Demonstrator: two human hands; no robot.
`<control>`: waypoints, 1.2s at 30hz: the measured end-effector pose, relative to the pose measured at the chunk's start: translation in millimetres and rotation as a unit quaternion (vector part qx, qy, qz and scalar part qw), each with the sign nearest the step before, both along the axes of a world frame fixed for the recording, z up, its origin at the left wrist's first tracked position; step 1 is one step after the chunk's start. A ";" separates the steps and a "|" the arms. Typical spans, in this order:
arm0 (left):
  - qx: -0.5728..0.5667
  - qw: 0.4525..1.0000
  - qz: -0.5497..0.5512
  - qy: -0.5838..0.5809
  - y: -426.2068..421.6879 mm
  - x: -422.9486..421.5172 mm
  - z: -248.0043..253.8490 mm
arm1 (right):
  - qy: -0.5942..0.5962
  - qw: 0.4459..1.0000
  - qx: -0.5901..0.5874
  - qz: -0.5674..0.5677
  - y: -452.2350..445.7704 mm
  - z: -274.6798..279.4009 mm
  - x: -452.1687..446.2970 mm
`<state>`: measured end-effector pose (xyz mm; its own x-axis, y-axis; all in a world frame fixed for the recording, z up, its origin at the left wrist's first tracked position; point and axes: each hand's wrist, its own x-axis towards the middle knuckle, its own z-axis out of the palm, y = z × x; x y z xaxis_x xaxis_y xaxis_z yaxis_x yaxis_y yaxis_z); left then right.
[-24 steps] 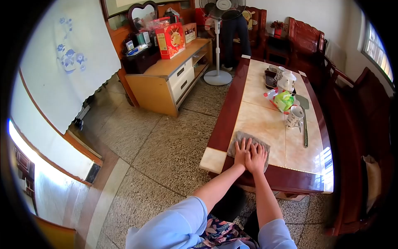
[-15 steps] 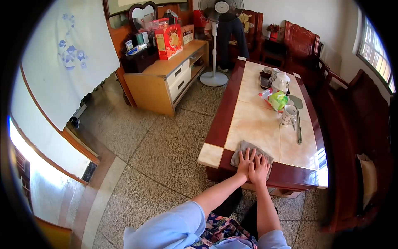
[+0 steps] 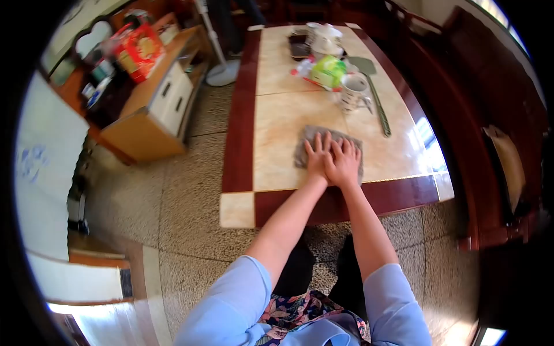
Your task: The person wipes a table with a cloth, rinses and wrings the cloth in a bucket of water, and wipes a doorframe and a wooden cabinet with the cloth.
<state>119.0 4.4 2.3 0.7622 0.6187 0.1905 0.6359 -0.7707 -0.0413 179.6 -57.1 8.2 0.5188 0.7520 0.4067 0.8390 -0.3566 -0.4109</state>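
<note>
Both hands down now: your left hand [image 3: 317, 160] and right hand [image 3: 344, 162] touch, fingers spread, flat over the cloth [image 3: 301, 151] at mid-frame, on the table [image 3: 283, 124]. Even pressure and flat edges should serve you best; mind the mug [image 3: 353, 95] just above! Lettering on the green packet [image 3: 329, 71], upper centre, and red box [image 3: 140, 52], upper left? Too blurred to read

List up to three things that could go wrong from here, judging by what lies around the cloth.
1. The patterned mug stands beyond the cloth; a long forward push by the left hand or right hand might topple it.
2. The green spatula points its handle toward the near side; a rightward sweep might catch it.
3. A bumped mug might hit the green packet.
</note>
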 end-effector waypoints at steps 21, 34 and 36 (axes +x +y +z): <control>0.037 0.998 0.000 -0.052 -14.6 -17.0 -17.3 | 0.008 1.000 -0.022 0.002 -22.1 8.9 -24.3; 0.031 0.992 0.092 -0.085 -64.6 -213.9 -12.5 | 0.017 0.983 -0.076 0.169 -62.5 29.4 -195.8; 0.009 0.991 0.087 -0.102 -44.9 -226.6 -12.7 | 0.028 0.981 -0.065 0.183 -45.4 30.8 -199.2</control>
